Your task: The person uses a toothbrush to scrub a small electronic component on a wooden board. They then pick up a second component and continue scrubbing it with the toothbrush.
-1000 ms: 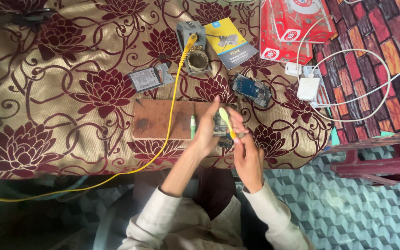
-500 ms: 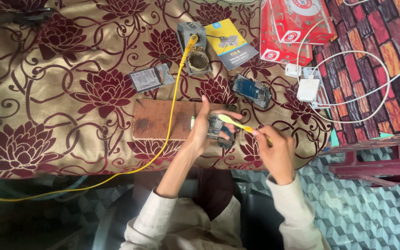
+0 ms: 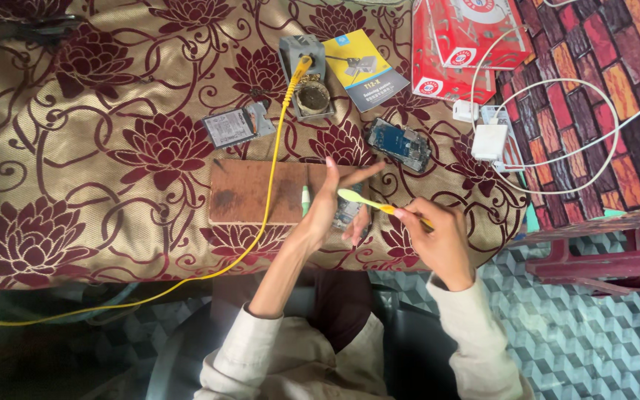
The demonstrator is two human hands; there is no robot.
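Toothbrush (image 3: pixel 368 202) in right hand (image 3: pixel 442 241) — left hand (image 3: pixel 335 204) hiding board (image 3: pixel 347 215).

The left hand (image 3: pixel 332 207) cups a small circuit board (image 3: pixel 350 212) over a brown wooden block (image 3: pixel 250 192) on the floral surface (image 3: pixel 112 148). Just right, the right hand (image 3: pixel 442 241) pinches a yellow toothbrush (image 3: pixel 368 201), bristles touching the board.

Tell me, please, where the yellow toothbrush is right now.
In the head view, the toothbrush is right of centre, in the right hand, its head beside the left hand.
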